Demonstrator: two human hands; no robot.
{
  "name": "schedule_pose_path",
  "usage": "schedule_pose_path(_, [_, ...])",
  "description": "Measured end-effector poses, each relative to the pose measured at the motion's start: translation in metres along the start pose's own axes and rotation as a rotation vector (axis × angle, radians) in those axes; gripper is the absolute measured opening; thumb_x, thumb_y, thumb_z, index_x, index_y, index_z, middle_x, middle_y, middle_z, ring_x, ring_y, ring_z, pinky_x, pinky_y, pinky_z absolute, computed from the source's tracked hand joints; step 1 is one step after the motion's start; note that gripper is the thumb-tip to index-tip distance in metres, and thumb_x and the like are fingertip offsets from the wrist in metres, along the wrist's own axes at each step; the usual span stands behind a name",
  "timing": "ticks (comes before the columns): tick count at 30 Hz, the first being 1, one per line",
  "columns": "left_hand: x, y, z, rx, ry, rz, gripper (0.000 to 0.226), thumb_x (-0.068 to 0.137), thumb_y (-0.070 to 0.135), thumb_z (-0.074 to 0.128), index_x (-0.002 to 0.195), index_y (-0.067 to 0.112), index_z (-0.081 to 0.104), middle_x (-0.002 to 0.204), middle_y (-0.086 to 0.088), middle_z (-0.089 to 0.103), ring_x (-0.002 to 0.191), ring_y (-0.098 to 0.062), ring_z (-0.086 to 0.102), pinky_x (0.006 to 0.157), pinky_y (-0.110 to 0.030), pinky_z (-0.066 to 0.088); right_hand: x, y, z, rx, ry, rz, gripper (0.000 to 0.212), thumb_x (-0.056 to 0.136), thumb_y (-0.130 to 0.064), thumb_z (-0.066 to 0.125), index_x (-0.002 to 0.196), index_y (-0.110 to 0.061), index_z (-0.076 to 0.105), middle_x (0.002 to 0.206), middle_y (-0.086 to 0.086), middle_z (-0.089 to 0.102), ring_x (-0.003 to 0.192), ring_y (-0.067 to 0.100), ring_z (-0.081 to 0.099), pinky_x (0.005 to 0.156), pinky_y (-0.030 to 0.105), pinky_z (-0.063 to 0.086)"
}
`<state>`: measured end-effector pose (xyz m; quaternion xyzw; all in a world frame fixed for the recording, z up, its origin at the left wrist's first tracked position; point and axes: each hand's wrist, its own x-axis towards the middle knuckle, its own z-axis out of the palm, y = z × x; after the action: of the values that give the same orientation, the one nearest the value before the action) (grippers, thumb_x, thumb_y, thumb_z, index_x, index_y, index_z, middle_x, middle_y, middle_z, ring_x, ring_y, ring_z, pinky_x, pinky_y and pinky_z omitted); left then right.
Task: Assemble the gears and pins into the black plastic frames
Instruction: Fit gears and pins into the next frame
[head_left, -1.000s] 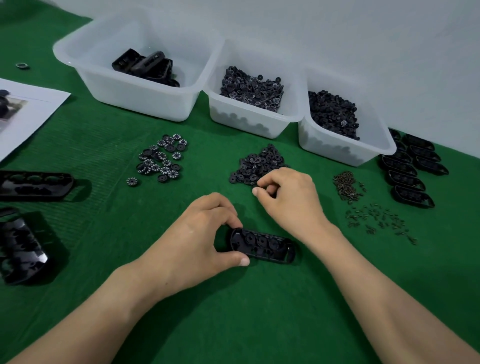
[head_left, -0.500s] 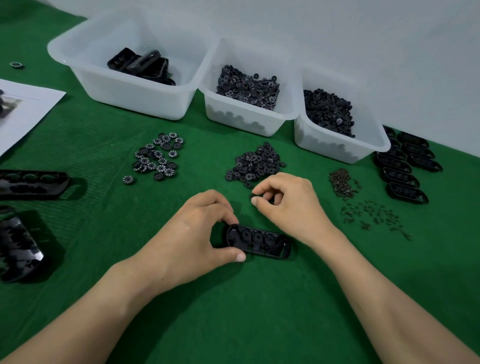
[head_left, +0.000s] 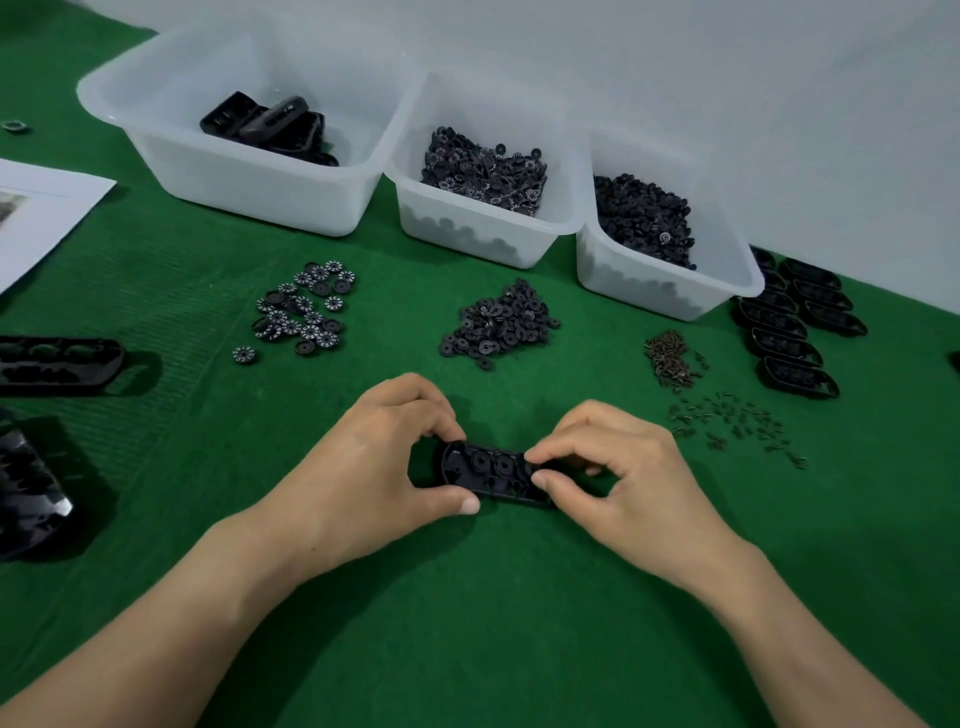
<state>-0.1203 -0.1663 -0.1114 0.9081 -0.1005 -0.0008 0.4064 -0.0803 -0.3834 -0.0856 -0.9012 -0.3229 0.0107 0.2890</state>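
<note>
Our left hand grips the black frame by its left end on the green mat; our right hand pinches its right end. Some gears already sit inside. Farther off, loose gears and pins wait, so we think lots is left.

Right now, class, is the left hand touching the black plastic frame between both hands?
Touching. The head view shows the left hand pinching the black plastic frame, thumb on the near edge, fingers on the far edge.
</note>
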Motion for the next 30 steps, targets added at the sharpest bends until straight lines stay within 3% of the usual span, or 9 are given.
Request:
schedule_pose_path(4, [0.0, 0.0, 0.0, 0.003, 0.013, 0.007, 0.037, 0.061, 0.047, 0.073, 0.091, 0.028, 0.062, 0.102, 0.022, 0.046, 0.097, 0.006, 0.046, 0.085, -0.006, 0.035, 0.001, -0.003, 0.0, -0.068, -0.005, -0.045, 0.013, 0.077, -0.016, 0.072, 0.089, -0.021, 0.072, 0.083, -0.008, 0.061, 0.075, 0.009, 0.059, 0.065, 0.033, 0.051])
schedule_pose_path(8, [0.0, 0.0, 0.0, 0.005, 0.009, 0.008, 0.038, 0.061, 0.049, 0.072, 0.091, 0.029, 0.062, 0.102, 0.022, 0.046, 0.098, 0.005, 0.046, 0.085, -0.007, 0.036, 0.001, -0.004, -0.003, -0.046, -0.012, 0.004, 0.015, 0.076, -0.017, 0.073, 0.09, -0.023, 0.073, 0.084, -0.011, 0.062, 0.075, 0.005, 0.059, 0.069, 0.032, 0.052])
schedule_pose_path(12, [0.001, -0.001, 0.0, 0.015, 0.016, 0.014, 0.037, 0.06, 0.049, 0.072, 0.089, 0.029, 0.062, 0.1, 0.022, 0.048, 0.097, 0.005, 0.046, 0.081, -0.006, 0.036, 0.003, -0.008, 0.0, -0.084, -0.017, 0.01, 0.008, 0.076, -0.016, 0.073, 0.083, -0.02, 0.075, 0.081, -0.009, 0.062, 0.07, 0.012, 0.06, 0.065, 0.036, 0.052])
schedule_pose_path(17, [0.0, -0.001, 0.001, 0.014, 0.025, 0.024, 0.037, 0.06, 0.049, 0.073, 0.089, 0.029, 0.062, 0.1, 0.021, 0.048, 0.095, 0.005, 0.047, 0.08, -0.006, 0.036, 0.003, -0.005, -0.006, 0.05, -0.03, 0.117, 0.02, 0.076, -0.008, 0.071, 0.088, -0.024, 0.071, 0.08, -0.012, 0.063, 0.069, 0.006, 0.056, 0.063, 0.017, 0.045])
schedule_pose_path(24, [0.001, 0.001, 0.001, 0.031, 0.02, 0.02, 0.035, 0.06, 0.047, 0.074, 0.088, 0.029, 0.062, 0.099, 0.02, 0.049, 0.094, 0.004, 0.047, 0.079, -0.006, 0.036, -0.014, -0.007, 0.001, -0.006, 0.01, 0.073, 0.018, 0.083, -0.007, 0.062, 0.091, -0.021, 0.071, 0.096, -0.011, 0.056, 0.088, 0.002, 0.053, 0.072, 0.007, 0.036])
schedule_pose_path(30, [0.009, 0.017, 0.011, 0.106, -0.001, 0.054, 0.036, 0.063, 0.048, 0.072, 0.093, 0.03, 0.061, 0.1, 0.018, 0.048, 0.094, 0.002, 0.045, 0.083, -0.014, 0.037, -0.049, 0.008, -0.013, 0.028, 0.191, 0.084, 0.016, 0.082, -0.004, 0.064, 0.092, -0.015, 0.07, 0.086, -0.01, 0.058, 0.075, 0.001, 0.053, 0.066, 0.008, 0.038])
